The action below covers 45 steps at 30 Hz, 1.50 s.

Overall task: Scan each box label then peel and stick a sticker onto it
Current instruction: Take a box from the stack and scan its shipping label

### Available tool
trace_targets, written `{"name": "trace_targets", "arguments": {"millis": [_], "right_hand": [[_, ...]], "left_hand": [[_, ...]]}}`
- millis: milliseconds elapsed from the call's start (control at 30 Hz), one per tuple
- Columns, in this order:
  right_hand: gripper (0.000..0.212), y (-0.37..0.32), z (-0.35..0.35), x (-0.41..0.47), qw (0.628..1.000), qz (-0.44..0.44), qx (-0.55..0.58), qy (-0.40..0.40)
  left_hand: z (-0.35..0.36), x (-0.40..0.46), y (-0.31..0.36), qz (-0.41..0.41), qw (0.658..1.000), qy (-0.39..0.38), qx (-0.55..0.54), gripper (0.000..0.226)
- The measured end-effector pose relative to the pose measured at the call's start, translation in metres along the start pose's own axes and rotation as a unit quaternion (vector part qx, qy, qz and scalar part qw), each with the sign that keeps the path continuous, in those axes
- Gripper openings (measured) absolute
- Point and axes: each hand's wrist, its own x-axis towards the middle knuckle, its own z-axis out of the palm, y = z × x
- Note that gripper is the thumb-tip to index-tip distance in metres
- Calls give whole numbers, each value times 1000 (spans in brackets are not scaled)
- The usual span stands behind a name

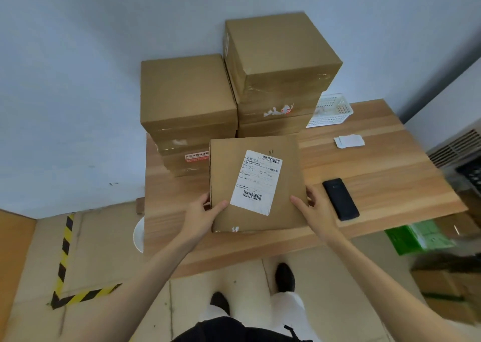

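A flat brown cardboard box lies on the wooden table, with a white shipping label carrying two barcodes on its top. My left hand grips the box's left near edge, thumb on top. My right hand grips its right near edge. A black handheld scanner lies on the table just right of my right hand. A small pile of white stickers rests farther back on the right.
Two stacks of taped cardboard boxes, a lower left stack and a taller right stack, stand against the wall behind the held box. A white plastic basket sits at the back right. More boxes and a green crate lie on the floor to the right.
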Motion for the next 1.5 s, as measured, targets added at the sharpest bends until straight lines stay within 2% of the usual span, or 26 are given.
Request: {"name": "trace_targets", "arguments": {"millis": [200, 400, 633, 733, 800, 867, 933, 1033, 1100, 1300, 1433, 1500], "right_hand": [[31, 42, -61, 52, 999, 41, -9, -26], [50, 95, -91, 104, 993, 87, -31, -72], [52, 134, -100, 131, 985, 132, -76, -88], [50, 144, -101, 137, 977, 152, -106, -104], [42, 151, -105, 142, 976, 151, -126, -92], [34, 161, -111, 150, 972, 130, -194, -25], [39, 174, -119, 157, 949, 132, -286, 23], [68, 190, -125, 164, 873, 164, -458, 18], [81, 196, -121, 167, 844, 169, -509, 9], [96, 204, -105, 174, 820, 196, -538, 24], [88, 204, -99, 172, 819, 194, -539, 6], [83, 205, -103, 173, 798, 177, -576, -10]], "left_hand": [[82, 46, -13, -64, 998, -9, 4, 40], [146, 74, -38, -128, 992, 2, -1, 57], [185, 83, -53, -170, 985, 13, -16, 44], [190, 88, -65, -170, 985, 17, -11, 47], [189, 90, -72, -166, 986, 17, -12, 50], [187, 91, -79, -164, 986, 21, -12, 54], [186, 91, -82, -157, 987, 23, -14, 55], [188, 92, -83, -152, 988, 27, -14, 51], [190, 91, -80, -148, 988, 35, -17, 49], [195, 88, -86, -145, 988, 48, -28, 52], [193, 88, -90, -143, 988, 51, -31, 51], [193, 88, -90, -139, 988, 53, -29, 51]]}}
